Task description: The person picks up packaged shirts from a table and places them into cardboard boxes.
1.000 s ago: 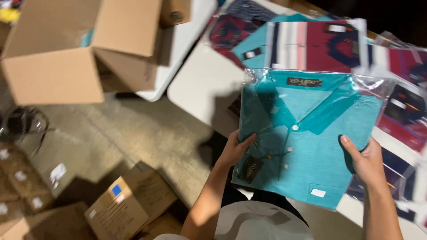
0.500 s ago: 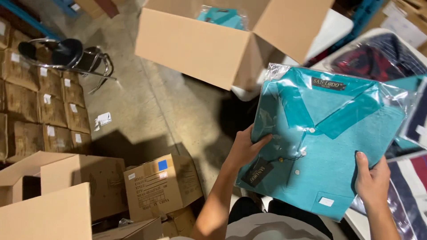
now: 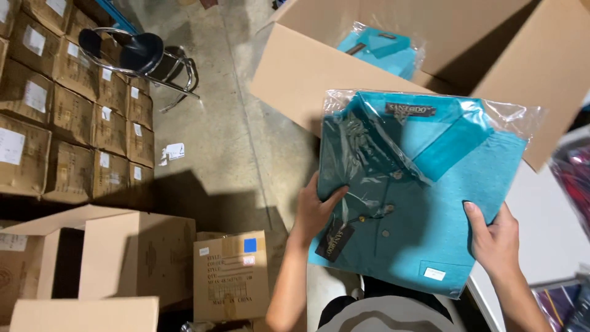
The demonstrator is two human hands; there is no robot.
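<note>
Now bagged shirt [image 3: 418, 190] swung from table to over open box [image 3: 491, 49], frame centre; left hand [image 3: 316, 212], right hand [image 3: 495, 240] both grasping edges

Teal polo shirt [image 3: 424, 203] w/ black tag [image 3: 335, 241]; brown cardboard box [image 3: 430, 55].

Both forearms raised forward, bare. Left hand [image 3: 314, 212] gripping from side, thumb on top, fingers curled under. Right hand [image 3: 495, 241] likewise, thumb extended upward.

A concrete floor [image 3: 209, 154] carries stacked cardboard cartons [image 3: 74, 104], a dark stool [image 3: 144, 58] and a paper scrap [image 3: 174, 152].
</note>
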